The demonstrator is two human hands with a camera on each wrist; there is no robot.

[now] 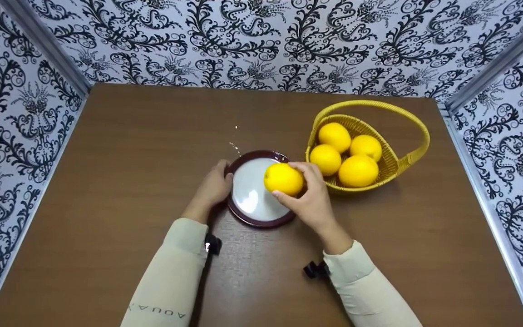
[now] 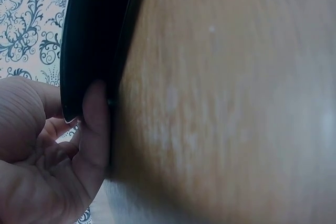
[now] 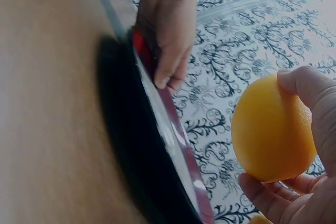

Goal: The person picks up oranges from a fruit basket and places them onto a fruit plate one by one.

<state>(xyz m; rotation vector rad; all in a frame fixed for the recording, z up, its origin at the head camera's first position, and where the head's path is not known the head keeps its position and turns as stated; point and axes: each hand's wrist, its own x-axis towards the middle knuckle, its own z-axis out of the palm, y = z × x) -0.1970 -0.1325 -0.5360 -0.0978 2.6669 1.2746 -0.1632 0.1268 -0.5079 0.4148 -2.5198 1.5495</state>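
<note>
Head view bright, evenly lit, mostly crisp; white glare patch on maroon-rimmed plate point(image 1: 243, 181); faint sheen on brown wooden table point(image 1: 130, 159) below it; dark shadow along inner edge of left sleeve point(image 1: 170, 272); left wrist view dimmer, softer; plate's underside near black, table grain smeared, pale haze at right edge; right wrist view washed out toward upper right; held orange point(image 3: 273, 129) fairly clear, softly shaded; table and plate's dark underside blurred.

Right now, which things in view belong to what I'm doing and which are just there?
Seemingly in the job:
Orange in your right hand
Plate gripped by your left hand
Basket of four oranges, probably

Just around:
Patterned walls
Black wrist devices
Table, only as support
</note>
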